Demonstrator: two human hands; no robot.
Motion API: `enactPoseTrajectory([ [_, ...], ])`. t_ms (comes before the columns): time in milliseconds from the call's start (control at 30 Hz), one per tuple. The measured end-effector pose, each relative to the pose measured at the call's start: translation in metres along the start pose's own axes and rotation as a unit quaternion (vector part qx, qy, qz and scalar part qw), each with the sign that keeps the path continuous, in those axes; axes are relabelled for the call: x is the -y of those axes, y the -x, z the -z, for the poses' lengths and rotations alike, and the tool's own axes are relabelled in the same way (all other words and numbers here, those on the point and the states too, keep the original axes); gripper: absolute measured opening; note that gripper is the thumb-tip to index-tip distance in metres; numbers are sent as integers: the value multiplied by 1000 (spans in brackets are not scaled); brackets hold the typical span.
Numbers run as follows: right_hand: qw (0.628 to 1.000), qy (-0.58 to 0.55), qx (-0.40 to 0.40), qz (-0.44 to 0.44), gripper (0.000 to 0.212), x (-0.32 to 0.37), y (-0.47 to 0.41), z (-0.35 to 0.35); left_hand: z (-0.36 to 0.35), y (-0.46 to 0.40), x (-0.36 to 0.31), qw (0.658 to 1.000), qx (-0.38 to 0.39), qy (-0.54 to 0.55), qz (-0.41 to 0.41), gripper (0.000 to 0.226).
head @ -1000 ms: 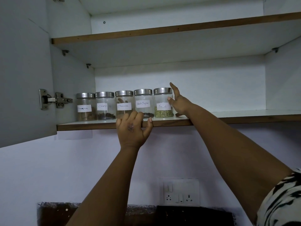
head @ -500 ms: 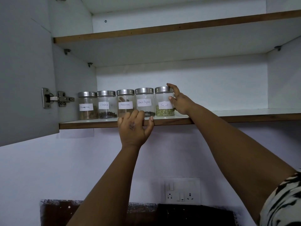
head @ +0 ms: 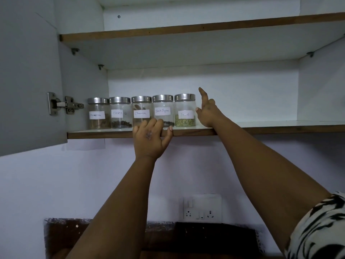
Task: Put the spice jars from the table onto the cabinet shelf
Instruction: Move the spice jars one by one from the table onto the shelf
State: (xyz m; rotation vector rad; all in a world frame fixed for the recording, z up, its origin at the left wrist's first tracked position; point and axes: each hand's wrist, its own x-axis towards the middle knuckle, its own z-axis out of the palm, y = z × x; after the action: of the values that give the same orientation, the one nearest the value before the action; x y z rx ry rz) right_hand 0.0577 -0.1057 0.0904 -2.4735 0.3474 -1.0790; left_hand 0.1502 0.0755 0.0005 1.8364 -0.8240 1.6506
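Several clear spice jars with steel lids and white labels stand in a row at the left of the lower cabinet shelf [head: 280,128]. From the left: a cardamom jar [head: 98,114], a cloves jar [head: 119,113], a cinnamon jar [head: 141,109], a black pepper jar [head: 163,109] and a fennel jar [head: 185,110]. My left hand [head: 151,139] rests on the shelf's front edge below the cinnamon and black pepper jars, its fingers curled over the edge. My right hand [head: 208,111] is just right of the fennel jar, fingers spread, holding nothing; only a fingertip is near the glass.
The cabinet door [head: 28,77] hangs open at the left on a steel hinge [head: 64,104]. An upper shelf [head: 186,28] runs above. The lower shelf's right part holds nothing. A wall socket plate [head: 202,208] sits below, above a dark counter edge [head: 149,238].
My right hand has let go of the fennel jar's lid and side and moved slightly right, fingers now spread. My left hand stays on the shelf edge.
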Motion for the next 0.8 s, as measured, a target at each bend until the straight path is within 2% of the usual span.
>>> enactPoseTrajectory([
  [100, 994, 105, -17, -28, 70, 3, 24, 2, 9, -1, -1, 1000, 19, 8, -10, 31],
  [200, 987, 155, -36, -29, 62, 5, 56, 3, 17, 2, -3, 999, 45, 21, 0, 32],
  [333, 968, 216, -122, 48, 55, -11, 99, -10, 25, 21, -1, 998, 56, 35, -1, 33],
  [400, 965, 197, -140, 98, 53, -30, 123, -22, 33, 44, -2, 994, 76, 79, 16, 43],
  [500, 975, 97, -156, 124, 51, -64, 164, -49, 51, 110, -8, 975, 160, 138, 70, 59],
  [567, 987, 51, -132, 75, 49, -88, 199, -75, 59, 170, -7, 952, 237, 150, 124, 66],
  [667, 999, -11, -16, -45, 49, -121, 265, -120, 69, 267, -7, 895, 329, 174, 246, 76],
  [733, 993, -10, 60, -97, 51, -143, 315, -147, 82, 323, -19, 843, 391, 183, 320, 73],
  [800, 983, 28, 126, -128, 55, -160, 364, -167, 100, 374, -37, 793, 467, 185, 346, 62],
])
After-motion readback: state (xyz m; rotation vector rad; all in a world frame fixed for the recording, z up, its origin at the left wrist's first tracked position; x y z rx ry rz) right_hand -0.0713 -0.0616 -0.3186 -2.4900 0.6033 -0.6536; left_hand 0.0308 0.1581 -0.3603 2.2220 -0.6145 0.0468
